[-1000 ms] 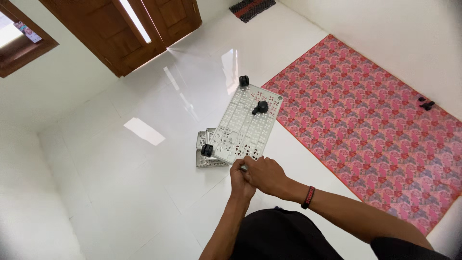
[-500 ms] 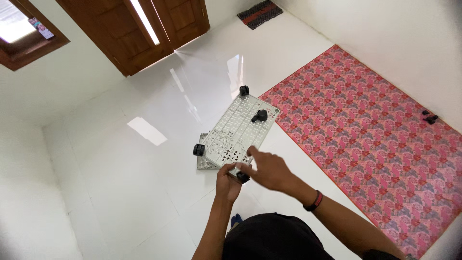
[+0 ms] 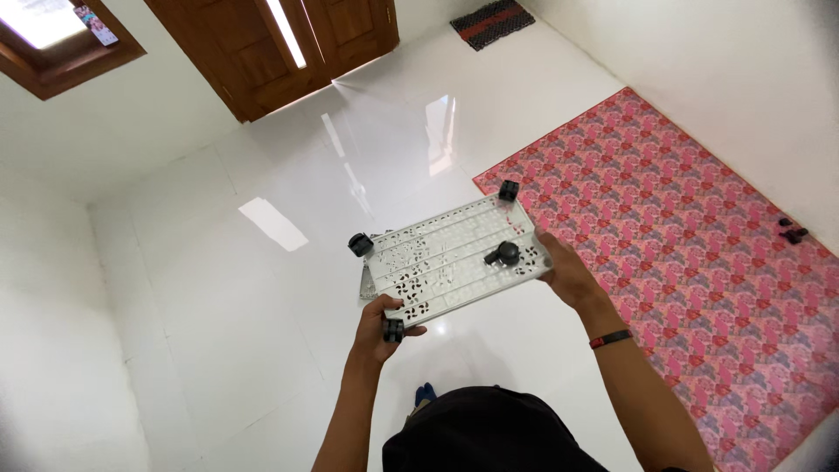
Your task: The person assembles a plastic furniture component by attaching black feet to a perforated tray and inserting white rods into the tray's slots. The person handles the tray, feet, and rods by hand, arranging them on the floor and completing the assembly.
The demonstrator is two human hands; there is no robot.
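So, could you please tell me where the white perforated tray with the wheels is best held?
Hold the white tray by its two short ends, one hand from the left and the other hand from the right. Its flat, wide shape suits that, and the black wheels stay free.

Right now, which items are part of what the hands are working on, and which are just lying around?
In hand:
- white perforated panel, held by left hand and right hand
- black caster wheels on it
- second panel on the floor beneath

Lying about:
- pink patterned rug
- small black object on the rug
- doormat
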